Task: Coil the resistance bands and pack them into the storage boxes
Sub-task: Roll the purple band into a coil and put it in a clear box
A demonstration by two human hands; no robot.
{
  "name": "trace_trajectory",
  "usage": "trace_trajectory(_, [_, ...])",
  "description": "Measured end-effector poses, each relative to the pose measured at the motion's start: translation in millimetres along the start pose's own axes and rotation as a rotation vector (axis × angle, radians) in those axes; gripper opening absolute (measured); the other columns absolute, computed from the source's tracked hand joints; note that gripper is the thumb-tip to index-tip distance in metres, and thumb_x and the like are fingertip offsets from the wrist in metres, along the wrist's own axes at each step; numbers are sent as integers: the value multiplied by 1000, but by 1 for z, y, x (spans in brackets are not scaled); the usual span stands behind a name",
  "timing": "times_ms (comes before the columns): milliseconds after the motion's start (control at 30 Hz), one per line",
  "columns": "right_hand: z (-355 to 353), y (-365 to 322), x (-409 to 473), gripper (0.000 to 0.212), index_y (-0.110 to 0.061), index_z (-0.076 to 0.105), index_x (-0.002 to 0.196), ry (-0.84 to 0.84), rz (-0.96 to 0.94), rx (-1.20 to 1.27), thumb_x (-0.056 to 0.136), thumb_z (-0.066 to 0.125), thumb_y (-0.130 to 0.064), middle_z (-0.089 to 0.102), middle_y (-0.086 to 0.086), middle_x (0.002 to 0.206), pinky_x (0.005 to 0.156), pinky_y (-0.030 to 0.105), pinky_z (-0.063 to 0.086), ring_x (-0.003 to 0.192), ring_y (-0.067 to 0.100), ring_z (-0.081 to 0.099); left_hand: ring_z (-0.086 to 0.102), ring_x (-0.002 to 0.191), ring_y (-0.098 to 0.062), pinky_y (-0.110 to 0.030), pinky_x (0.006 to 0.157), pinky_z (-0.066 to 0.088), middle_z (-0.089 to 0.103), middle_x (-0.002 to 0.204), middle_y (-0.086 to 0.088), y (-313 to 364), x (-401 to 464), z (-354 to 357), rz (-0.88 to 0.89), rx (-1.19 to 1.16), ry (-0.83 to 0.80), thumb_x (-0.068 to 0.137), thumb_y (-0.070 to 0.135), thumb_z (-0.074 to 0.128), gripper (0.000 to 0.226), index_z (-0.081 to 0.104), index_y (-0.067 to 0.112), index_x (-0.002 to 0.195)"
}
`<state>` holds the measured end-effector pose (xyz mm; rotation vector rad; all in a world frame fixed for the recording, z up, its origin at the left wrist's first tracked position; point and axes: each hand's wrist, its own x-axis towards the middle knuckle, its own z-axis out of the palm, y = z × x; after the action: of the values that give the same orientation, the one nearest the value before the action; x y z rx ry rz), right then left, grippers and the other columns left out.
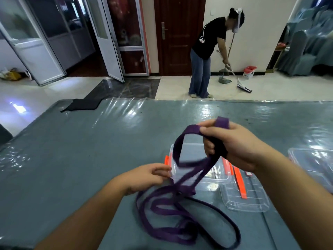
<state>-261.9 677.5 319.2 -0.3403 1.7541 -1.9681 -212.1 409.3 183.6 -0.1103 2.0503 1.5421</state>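
Your right hand (pixel 232 145) was raised above the desk (pixel 72 150), fingers curled round a gathered bunch of the purple resistance band (pixel 180 201), with one short loop poking out past the knuckles on the far side; your left hand (pixel 149 177) lay lower and nearer, fingers loosely extended and holding nothing, its tips just beside the near left corner of the clear storage box (pixel 196 159); whether they touched the box you could not tell from this view.

From your right hand the band dropped in several strands over the open box and spread into a loose tangle of crossing loops on the desk near you, none of it yet inside the box; the coil looked barely begun.

The likely trouble was in that tangle; the strands crossed one another, so drawing more band up with the right hand could have tightened a snarl rather than fed a clean turn; the hanging strands also draped across the box, and a sharp pull might have dragged or tipped it, since it looked light.

To the right lay a clear lid (pixel 246 197) with an orange clip (pixel 239 183), and a second clear container (pixel 313 165) at the right edge; a sweeping strand could have knocked the lid; beyond the desk a person (pixel 207 51) was sweeping the floor, well apart.
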Motion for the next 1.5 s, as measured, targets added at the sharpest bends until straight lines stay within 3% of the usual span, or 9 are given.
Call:
trace_trajectory(133, [7, 11, -3, 12, -5, 73, 101, -134, 35, -178, 98, 61, -6, 50, 10, 62, 64, 32, 43, 62, 23, 47, 62, 111, -40, -47, 94, 54, 66, 135, -19, 24, 12, 12, -16, -590, 34, 96, 28, 56, 46, 57, 17, 140])
trace_trajectory(300, [6, 11, -15, 22, 6, 72, 94, -279, 34, -214, 79, 63, -8, 56, 6, 63, 60, 22, 41, 60, 14, 48, 66, 93, -26, -42, 88, 53, 72, 113, 3, 23, 20, 46, -92, -390, -3, 79, 46, 69, 55, 61, 21, 127])
trace_trajectory(467, [-7, 6, -22, 27, -6, 78, 81, -309, -7, -180, 58, 69, -18, 62, 22, 81, 70, 35, 41, 75, 30, 51, 58, 67, -11, -28, 64, 44, 66, 76, 7, 17, 41, 71, -105, -128, -89, 72, 28, 73, 96, 30, 8, 155])
trace_trajectory(567, [-17, 6, -26, 28, -9, 79, 75, -353, -10, -116, 52, 67, -20, 65, 17, 76, 67, 32, 45, 70, 23, 58, 61, 63, -9, -28, 62, 50, 67, 75, 10, 14, 48, 83, -94, -193, -136, 80, 21, 68, 43, 65, 36, 120])
trace_trajectory(633, [-21, 8, -29, 28, -7, 79, 74, -372, -9, -95, 51, 66, -18, 63, 19, 75, 67, 33, 42, 70, 27, 55, 52, 59, -16, -35, 54, 33, 61, 69, 6, 16, 50, 94, -88, -246, -200, 76, 30, 74, 10, 72, 34, 85])
trace_trajectory(933, [-63, 34, -38, 36, -1, 69, 94, -206, 152, -29, 63, 80, -16, 46, 9, 63, 63, 30, 43, 61, 21, 42, 66, 62, -21, -33, 61, 54, 56, 78, -9, 54, 42, 25, 11, -306, 317, 102, 15, 61, 10, 65, 7, 106])
trace_trajectory(1067, [-85, 79, -37, 31, -7, 64, 89, -55, 261, -323, 67, 85, -13, 51, 4, 71, 62, 31, 42, 63, 17, 48, 65, 72, -16, -35, 71, 58, 63, 83, -7, 96, 20, -28, 120, -259, 500, 100, 8, 63, 9, 69, 12, 104])
trace_trajectory(1200, [-90, 120, -31, 19, -14, 65, 86, 142, 350, -599, 78, 81, -21, 50, -2, 67, 53, 25, 38, 58, 13, 47, 70, 87, -17, -41, 87, 62, 72, 93, -8, 137, -13, -48, 211, -30, 409, 96, 5, 67, 19, 75, 17, 108])
trace_trajectory(1500, [-63, 148, -25, 31, -20, 65, 102, 24, 334, -807, 79, 77, -38, 59, -8, 80, 68, 21, 46, 67, 4, 53, 77, 93, -27, -32, 80, 64, 78, 100, -7, 211, -58, -23, 461, 270, 298, 88, -3, 74, 28, 76, 14, 110])
